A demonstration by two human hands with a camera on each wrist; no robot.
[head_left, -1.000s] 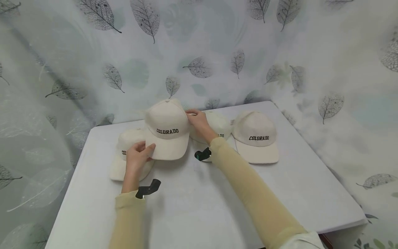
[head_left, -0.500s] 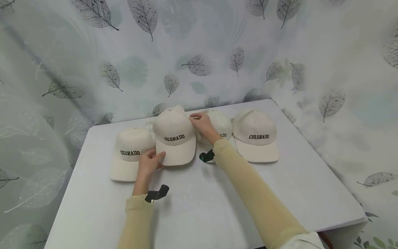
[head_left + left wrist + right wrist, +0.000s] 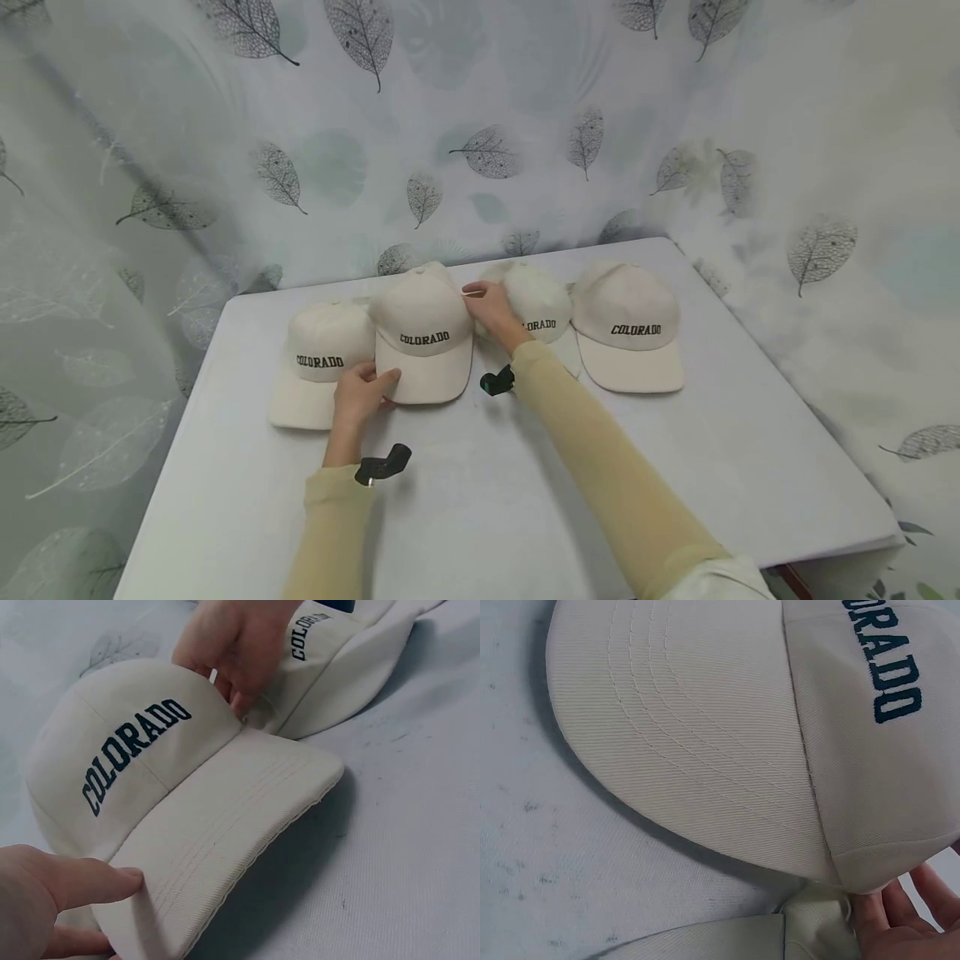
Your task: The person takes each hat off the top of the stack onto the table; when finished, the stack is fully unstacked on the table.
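Note:
A cream baseball cap (image 3: 420, 321) with dark COLORADO lettering sits second from the left in a row of similar caps. My left hand (image 3: 362, 396) holds the left side of its brim, thumb on top and fingers below, as the left wrist view shows. At the right side of its crown, my right hand (image 3: 491, 310) grips the lower edge; the fingertips (image 3: 907, 904) are partly hidden by the fabric. In the left wrist view the cap's brim (image 3: 225, 810) casts a shadow, its front edge slightly raised off the table.
On the white table (image 3: 480, 500), a cap (image 3: 318, 354) lies to the left. Another cap (image 3: 540, 304), paler and partly covered by my right hand, and a cap (image 3: 626, 321) at the far right complete the row. A leaf-patterned curtain (image 3: 487, 100) hangs behind.
The held cap has come down and moved right, from overlapping the left cap to the gap beside it. My left hand moved right with it; my right hand shifted slightly right.

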